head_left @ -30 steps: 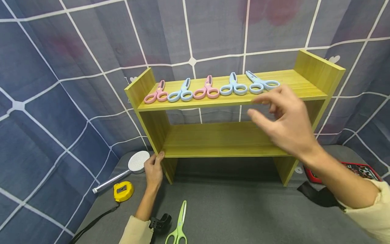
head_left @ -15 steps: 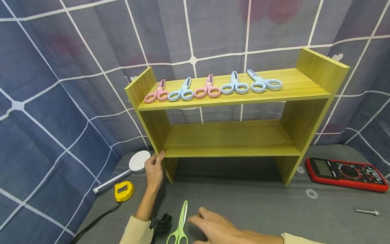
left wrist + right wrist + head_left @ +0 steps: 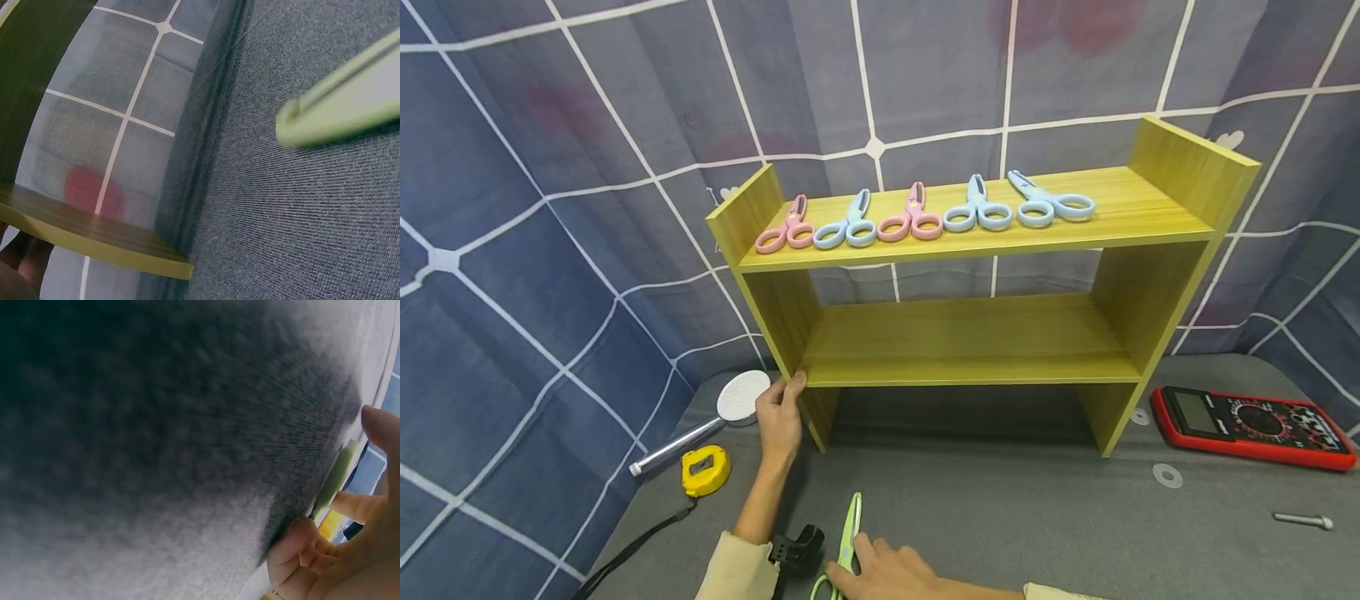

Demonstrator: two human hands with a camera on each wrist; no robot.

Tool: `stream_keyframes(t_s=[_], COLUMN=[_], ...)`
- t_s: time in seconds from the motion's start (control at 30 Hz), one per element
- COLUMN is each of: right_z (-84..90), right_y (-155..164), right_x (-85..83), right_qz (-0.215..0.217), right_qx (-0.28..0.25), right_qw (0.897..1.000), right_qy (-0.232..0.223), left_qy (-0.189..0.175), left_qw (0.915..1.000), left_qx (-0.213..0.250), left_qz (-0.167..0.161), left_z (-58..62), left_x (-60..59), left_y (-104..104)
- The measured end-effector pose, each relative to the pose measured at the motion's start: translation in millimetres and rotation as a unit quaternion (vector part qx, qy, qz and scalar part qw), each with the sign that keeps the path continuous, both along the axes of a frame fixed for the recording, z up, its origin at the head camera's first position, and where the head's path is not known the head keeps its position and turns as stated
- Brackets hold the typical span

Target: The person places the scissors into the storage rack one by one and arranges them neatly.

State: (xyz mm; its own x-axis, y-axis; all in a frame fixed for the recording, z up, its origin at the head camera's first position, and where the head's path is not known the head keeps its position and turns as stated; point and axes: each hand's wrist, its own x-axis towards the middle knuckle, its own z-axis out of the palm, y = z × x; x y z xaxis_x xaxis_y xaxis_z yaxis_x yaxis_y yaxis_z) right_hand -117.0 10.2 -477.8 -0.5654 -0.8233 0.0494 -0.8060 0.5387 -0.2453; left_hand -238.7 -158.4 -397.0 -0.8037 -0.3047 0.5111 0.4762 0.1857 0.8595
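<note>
In the head view, my left hand [image 3: 780,417] grips the lower left side panel of a yellow wooden shelf [image 3: 955,342], thumb on its front edge. Green scissors [image 3: 848,533] lie on the grey surface, blades pointing away from me. My right hand [image 3: 891,573] pinches them near the handles, covering part of the finger loops. The left wrist view shows the tip of the green scissors [image 3: 337,103], blurred. In the right wrist view, the scissors [image 3: 337,475] lie between my right thumb and fingers. Along the upper board rest pink scissors [image 3: 910,218] and light blue scissors [image 3: 977,208], several in a row.
A shower head [image 3: 741,398] and a yellow tape measure [image 3: 705,470] lie to the left. On the right are a red multimeter [image 3: 1255,425], a flat washer [image 3: 1167,476] and a bolt [image 3: 1302,521]. A grid-patterned curtain [image 3: 940,75] hangs behind.
From beside the shelf's upper right, my right hand has come down and left to the green scissors and now holds them. My left hand has stayed at the side panel.
</note>
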Motion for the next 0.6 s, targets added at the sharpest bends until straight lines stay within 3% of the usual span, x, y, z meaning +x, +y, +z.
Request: stream_keyframes(t_s=[0.07, 0.13, 0.37, 0.6], right_z=[-2.5, -4.4, -6.5, -5.6], right_y=[0.0, 1.0, 19.5, 63.7], right_x=[1.6, 4.2, 10.7, 14.2], right_qz=[0.006, 0.004, 0.009, 0.041], right_qx=[-0.013, -0.029, -0.049, -0.142], right_qw=[0.999, 0.999, 0.998, 0.987], right_qy=[0.037, 0.039, -0.032, -0.058], left_qy=[-0.001, -0.002, -0.004, -0.004], left_qw=[1.0, 1.0, 1.0, 1.0], left_qx=[-0.001, -0.002, 0.001, -0.001], left_qz=[0.002, 0.002, 0.004, 0.002], left_z=[-0.4, -0.5, -0.3, 0.8], left_x=[0.2, 0.4, 0.3, 0.2], left_y=[0.0, -0.1, -1.3, -1.0])
